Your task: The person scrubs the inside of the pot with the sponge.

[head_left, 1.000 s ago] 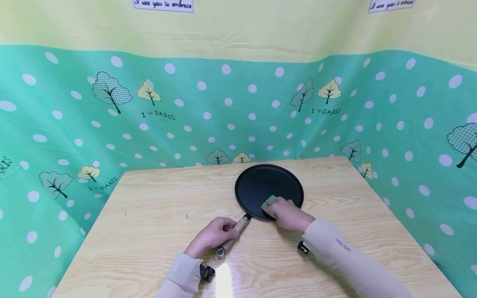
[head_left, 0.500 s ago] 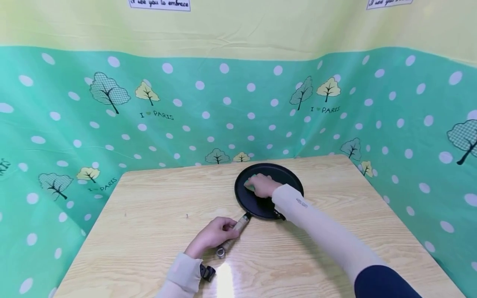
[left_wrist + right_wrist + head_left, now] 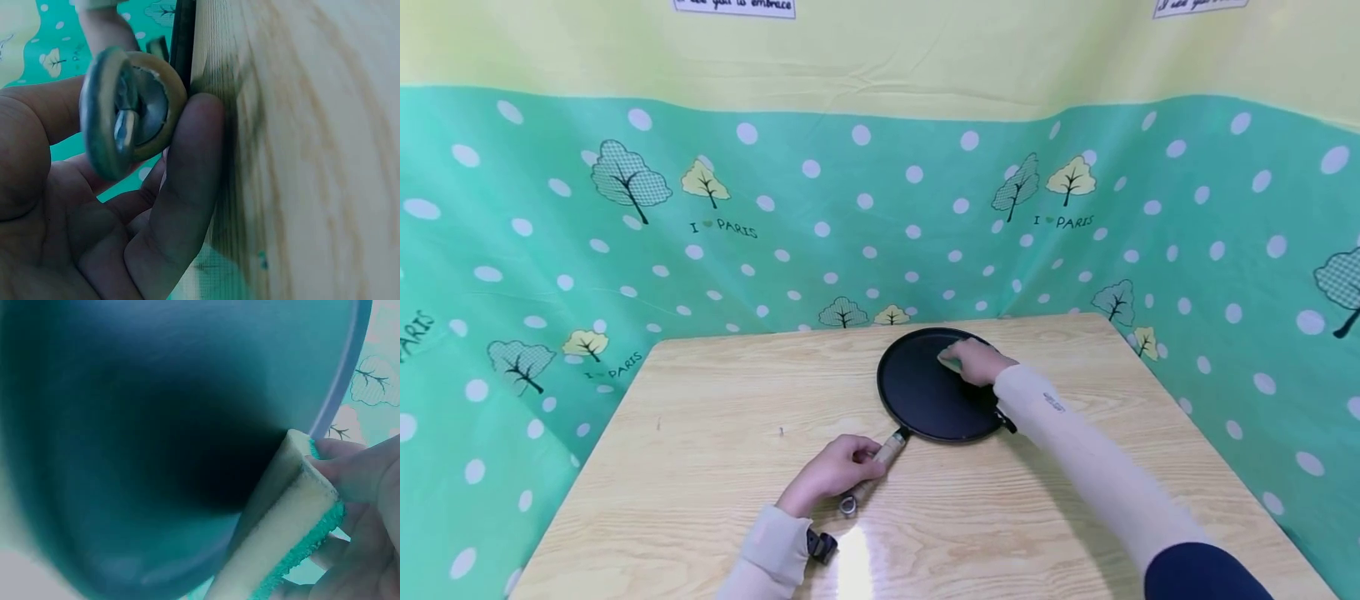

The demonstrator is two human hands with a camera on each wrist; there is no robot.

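A round black frying pan (image 3: 925, 387) lies flat toward the back of the table, its wooden handle (image 3: 887, 452) pointing to the near left. My left hand (image 3: 838, 473) grips that handle between thumb and fingers. In the left wrist view, the metal hanging ring (image 3: 103, 112) at the handle's end sits between thumb and fingers, close to the tabletop. My right hand (image 3: 981, 362) pinches a sponge (image 3: 284, 525) over the right far part of the pan. The sponge is pale on one side with a green scouring layer on the other, and it is bent along its middle.
The light wood table (image 3: 737, 400) reaches back to a green and yellow curtain (image 3: 790, 192) with dots and trees. More of the curtain hangs along the left and right sides. A small dark mark (image 3: 781, 432) shows on the wood left of the pan.
My right hand with the sponge went from the pan's near side up to its far left, then across to the right. The left hand stays on the handle, and the pan has hardly moved.
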